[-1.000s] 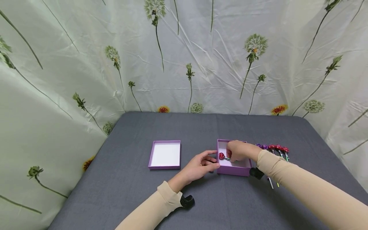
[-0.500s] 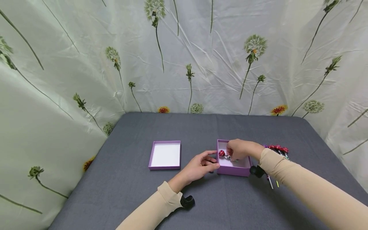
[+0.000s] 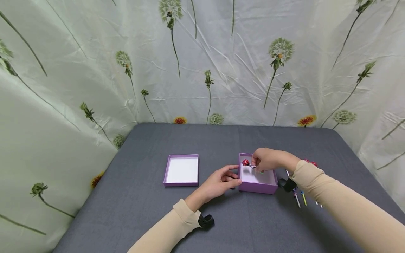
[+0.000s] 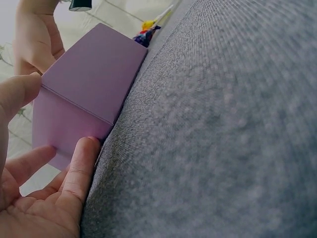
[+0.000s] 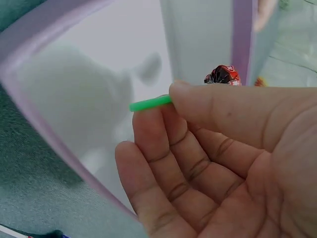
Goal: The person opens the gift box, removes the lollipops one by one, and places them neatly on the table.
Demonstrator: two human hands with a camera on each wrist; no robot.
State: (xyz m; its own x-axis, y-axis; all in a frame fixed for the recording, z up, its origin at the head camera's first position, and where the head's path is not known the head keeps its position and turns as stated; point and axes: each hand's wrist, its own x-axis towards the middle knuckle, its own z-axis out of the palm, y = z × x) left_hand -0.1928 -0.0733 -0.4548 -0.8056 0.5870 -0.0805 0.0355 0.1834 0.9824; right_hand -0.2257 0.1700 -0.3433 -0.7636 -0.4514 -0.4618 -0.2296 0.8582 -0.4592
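Note:
My right hand (image 3: 269, 160) pinches a lollipop (image 3: 245, 162) in a red wrapper over the open purple box (image 3: 257, 188). In the right wrist view the end of its green stick (image 5: 148, 104) sticks out between thumb and fingertips; the dark-and-red wrapped head shows behind the thumb. The white inside of the box lies below this hand. My left hand (image 3: 219, 182) is at the box's left side. In the left wrist view its extended fingers touch the purple side wall (image 4: 74, 121), with the thumb at the top edge.
A shallow purple lid (image 3: 182, 185) with a white inside lies to the left on the grey cloth (image 3: 218, 140). Several more lollipops (image 3: 313, 163) lie right of the box, partly hidden under the right sleeve (image 3: 332, 196). A flowered curtain (image 3: 240, 70) hangs behind.
My right hand has risen a little and shifted right, lifting the lollipop from low beside the box's left wall. The right sleeve now covers different parts of the other lollipops. The left hand stays put.

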